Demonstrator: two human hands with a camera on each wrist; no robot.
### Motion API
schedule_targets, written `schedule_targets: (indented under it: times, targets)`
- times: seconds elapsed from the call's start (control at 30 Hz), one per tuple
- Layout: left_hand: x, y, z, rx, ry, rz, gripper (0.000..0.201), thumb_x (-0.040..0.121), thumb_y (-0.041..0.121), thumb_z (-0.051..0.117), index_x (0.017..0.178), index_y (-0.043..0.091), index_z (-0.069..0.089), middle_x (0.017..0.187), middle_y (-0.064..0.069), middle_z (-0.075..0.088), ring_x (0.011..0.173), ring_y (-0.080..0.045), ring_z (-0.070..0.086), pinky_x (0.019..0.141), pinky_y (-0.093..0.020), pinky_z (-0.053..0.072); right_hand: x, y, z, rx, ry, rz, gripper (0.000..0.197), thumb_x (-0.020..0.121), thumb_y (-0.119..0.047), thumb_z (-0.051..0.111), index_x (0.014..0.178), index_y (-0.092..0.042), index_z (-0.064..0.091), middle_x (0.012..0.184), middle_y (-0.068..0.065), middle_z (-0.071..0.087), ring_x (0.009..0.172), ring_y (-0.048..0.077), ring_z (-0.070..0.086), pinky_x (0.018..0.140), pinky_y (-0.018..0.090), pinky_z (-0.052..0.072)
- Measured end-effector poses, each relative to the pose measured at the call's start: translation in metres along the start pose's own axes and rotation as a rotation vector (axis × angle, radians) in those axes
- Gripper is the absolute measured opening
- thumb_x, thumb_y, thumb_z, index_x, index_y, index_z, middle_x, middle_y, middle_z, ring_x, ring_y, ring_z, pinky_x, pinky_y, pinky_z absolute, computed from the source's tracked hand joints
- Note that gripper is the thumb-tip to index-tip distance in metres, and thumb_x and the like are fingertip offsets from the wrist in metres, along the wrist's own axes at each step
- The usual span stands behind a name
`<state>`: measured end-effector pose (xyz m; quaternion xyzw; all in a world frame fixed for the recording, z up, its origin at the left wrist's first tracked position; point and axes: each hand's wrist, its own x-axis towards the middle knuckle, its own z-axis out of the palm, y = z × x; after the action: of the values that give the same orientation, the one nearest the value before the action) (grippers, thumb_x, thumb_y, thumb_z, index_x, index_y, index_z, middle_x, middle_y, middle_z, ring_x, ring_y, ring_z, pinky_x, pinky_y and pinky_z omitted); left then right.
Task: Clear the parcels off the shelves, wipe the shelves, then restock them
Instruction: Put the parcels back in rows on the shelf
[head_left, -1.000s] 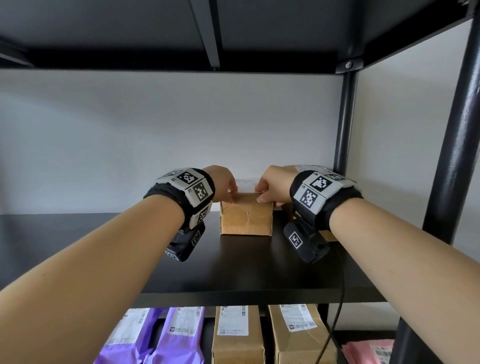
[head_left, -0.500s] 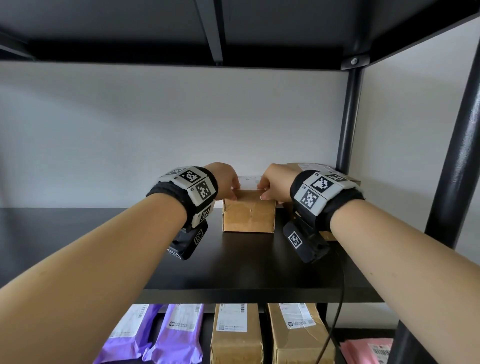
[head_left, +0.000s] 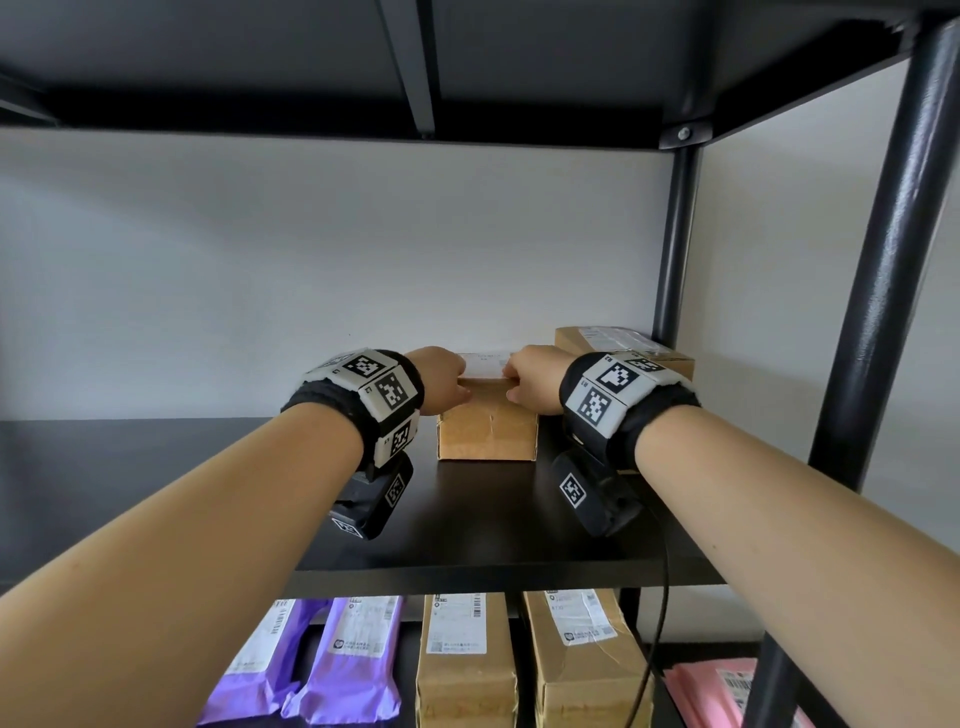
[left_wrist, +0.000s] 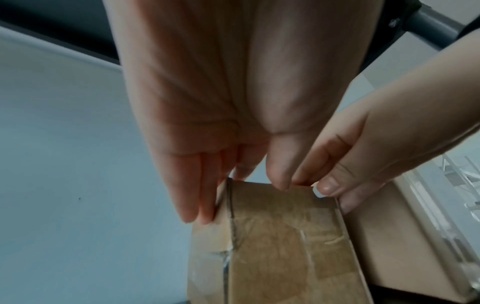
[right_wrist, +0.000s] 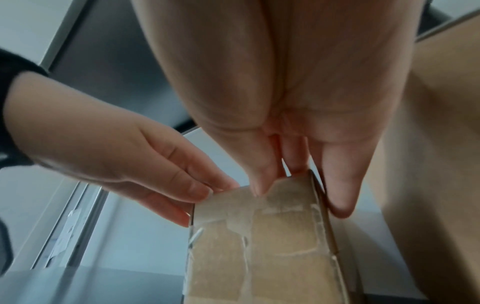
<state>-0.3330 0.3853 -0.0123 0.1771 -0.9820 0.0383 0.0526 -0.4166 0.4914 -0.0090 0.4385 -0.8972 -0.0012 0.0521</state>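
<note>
A small brown cardboard box (head_left: 487, 431) with a white label on top stands on the black shelf (head_left: 493, 540), towards the back right. My left hand (head_left: 445, 387) holds its upper left corner. The left wrist view shows the fingers (left_wrist: 200, 195) lying down the box's (left_wrist: 280, 246) left side and the thumb on its front top edge. My right hand (head_left: 531, 387) mirrors this at the upper right corner of the box (right_wrist: 259, 257), thumb on the front edge and fingers (right_wrist: 340, 195) down the right side.
A larger taped cardboard box (head_left: 623, 345) sits just right of the small one, against the rear post (head_left: 670, 260). A thick front post (head_left: 883, 312) stands at the right. On the shelf below lie purple mailers (head_left: 343, 670), brown boxes (head_left: 467, 670) and a pink mailer (head_left: 727, 691).
Both hands keep the same hold on the small box, which stays about where it was. The view has shifted a little, so more of the larger box shows.
</note>
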Motion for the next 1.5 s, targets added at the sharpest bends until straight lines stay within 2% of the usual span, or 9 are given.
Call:
schedule_targets:
  times: [0.23, 0.43, 0.53, 0.63, 0.77, 0.9, 1.13, 1.33, 1.5]
  targets:
    - [-0.006, 0.004, 0.000, -0.124, 0.081, -0.034, 0.025, 0.098, 0.023, 0.039, 0.109, 0.003, 0.049, 0.104, -0.011, 0.045, 0.083, -0.021, 0.048, 0.072, -0.030, 0.042, -0.020, -0.005, -0.005, 0.073, 0.083, -0.015, 0.016, 0.096, -0.007, 0.041, 0.109, -0.007, 0.050, 0.093, 0.005, 0.050, 0.088, 0.019, 0.045, 0.055, 0.021, 0.031]
    - [-0.035, 0.019, -0.004, -0.165, 0.224, -0.032, 0.015, 0.097, 0.022, 0.041, 0.089, 0.009, 0.043, 0.098, -0.008, 0.046, 0.082, -0.021, 0.048, 0.070, -0.029, 0.038, -0.052, -0.002, -0.004, 0.165, 0.232, -0.023, 0.022, 0.094, -0.001, 0.038, 0.106, -0.003, 0.056, 0.119, 0.014, 0.057, 0.109, 0.028, 0.054, 0.083, 0.028, 0.040]
    - [-0.056, 0.038, -0.005, -0.185, 0.237, -0.048, 0.024, 0.096, 0.021, 0.042, 0.108, 0.004, 0.052, 0.116, -0.013, 0.055, 0.097, -0.026, 0.056, 0.080, -0.034, 0.047, -0.077, 0.012, -0.004, 0.235, 0.256, -0.049, 0.035, 0.094, 0.000, 0.038, 0.124, -0.004, 0.056, 0.127, 0.013, 0.056, 0.116, 0.027, 0.053, 0.091, 0.029, 0.042]
    - [-0.077, 0.069, -0.001, -0.182, 0.264, -0.072, 0.041, 0.097, 0.022, 0.041, 0.137, 0.011, 0.044, 0.139, -0.010, 0.046, 0.124, -0.025, 0.047, 0.101, -0.034, 0.040, -0.111, 0.032, -0.002, 0.285, 0.263, -0.106, 0.035, 0.094, 0.000, 0.040, 0.122, -0.007, 0.060, 0.124, 0.011, 0.059, 0.111, 0.025, 0.056, 0.087, 0.027, 0.044]
    - [-0.103, 0.129, 0.011, -0.194, 0.317, -0.066, 0.034, 0.098, 0.017, 0.037, 0.123, 0.011, 0.058, 0.125, -0.010, 0.059, 0.113, -0.026, 0.054, 0.095, -0.034, 0.044, -0.164, 0.072, 0.010, 0.413, 0.245, -0.173, 0.033, 0.093, 0.001, 0.046, 0.118, -0.010, 0.064, 0.121, 0.007, 0.062, 0.112, 0.022, 0.056, 0.087, 0.023, 0.043]
    - [-0.124, 0.196, 0.039, -0.281, 0.271, -0.105, 0.034, 0.099, 0.016, 0.035, 0.124, 0.016, 0.058, 0.126, -0.006, 0.058, 0.113, -0.023, 0.054, 0.098, -0.037, 0.044, -0.218, 0.120, 0.039, 0.577, 0.156, -0.175, 0.031, 0.091, 0.004, 0.044, 0.113, -0.005, 0.065, 0.111, 0.014, 0.063, 0.099, 0.028, 0.063, 0.089, 0.037, 0.053]
    - [-0.135, 0.282, 0.093, -0.390, 0.086, -0.063, 0.030, 0.099, 0.018, 0.037, 0.117, 0.017, 0.061, 0.121, -0.003, 0.060, 0.109, -0.019, 0.055, 0.089, -0.028, 0.042, -0.271, 0.205, 0.091, 0.622, 0.021, 0.007, 0.037, 0.090, 0.008, 0.038, 0.110, -0.005, 0.066, 0.103, 0.014, 0.066, 0.089, 0.028, 0.067, 0.077, 0.032, 0.056]
    - [-0.126, 0.332, 0.153, -0.452, -0.074, 0.007, 0.030, 0.098, 0.021, 0.039, 0.120, 0.015, 0.059, 0.124, -0.002, 0.059, 0.112, -0.019, 0.055, 0.092, -0.026, 0.041, -0.290, 0.261, 0.147, 0.528, -0.062, 0.183, 0.037, 0.091, 0.006, 0.041, 0.116, -0.006, 0.066, 0.119, 0.013, 0.064, 0.111, 0.026, 0.060, 0.099, 0.030, 0.045]
    - [-0.108, 0.362, 0.216, -0.446, -0.201, 0.063, 0.033, 0.097, 0.019, 0.039, 0.124, 0.014, 0.056, 0.128, -0.003, 0.057, 0.115, -0.018, 0.054, 0.094, -0.025, 0.040, -0.297, 0.285, 0.207, 0.451, -0.114, 0.247, 0.031, 0.090, 0.001, 0.047, 0.116, -0.001, 0.064, 0.121, 0.015, 0.062, 0.112, 0.029, 0.057, 0.097, 0.031, 0.044]
